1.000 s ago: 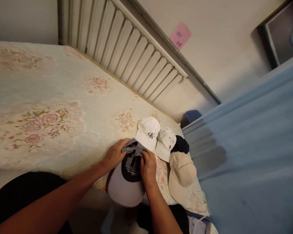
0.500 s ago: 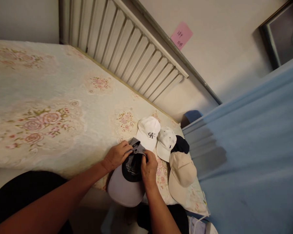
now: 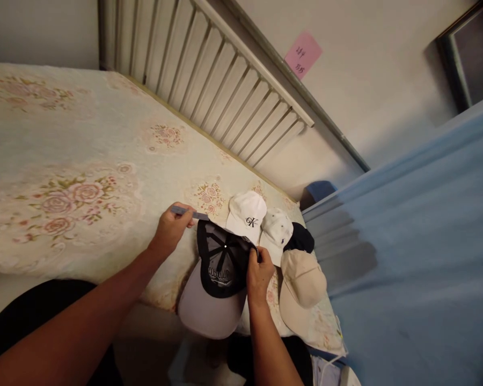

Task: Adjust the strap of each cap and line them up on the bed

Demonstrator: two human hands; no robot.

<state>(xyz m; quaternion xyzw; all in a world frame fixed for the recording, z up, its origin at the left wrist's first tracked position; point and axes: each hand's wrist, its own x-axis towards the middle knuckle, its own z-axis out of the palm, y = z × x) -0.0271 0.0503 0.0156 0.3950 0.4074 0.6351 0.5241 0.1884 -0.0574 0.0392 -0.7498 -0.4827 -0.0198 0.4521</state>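
Room: a bed with a flowered cover (image 3: pixel 64 161) fills the left; a slatted rail (image 3: pixel 225 86) runs along the wall behind it, a pink note (image 3: pixel 303 53) is stuck higher up, and a blue sheet (image 3: pixel 418 241) hangs on the right.
Left hand: the left hand (image 3: pixel 169 229) pinches the grey strap (image 3: pixel 193 214) between thumb and fingers, drawn out taut to the left of the cap.
Cap: the grey cap (image 3: pixel 215 284) lies upside down at the bed's edge, its dark lining up, between the two hands; its brim pokes past the edge toward the person.
Right hand: the right hand (image 3: pixel 260 271) has its fingers closed narrowly on the cap's back rim, at the strap's other end.
Beyond the fingers: a white cap (image 3: pixel 247 214), a second white cap (image 3: pixel 277 233), a dark cap (image 3: pixel 301 240) and a tan cap (image 3: pixel 301 284) sit just right of the right hand, overlapping.
Risk: a harder pull on the strap could slip the rim out of the right fingers, and the overhanging cap might then slide off the bed.
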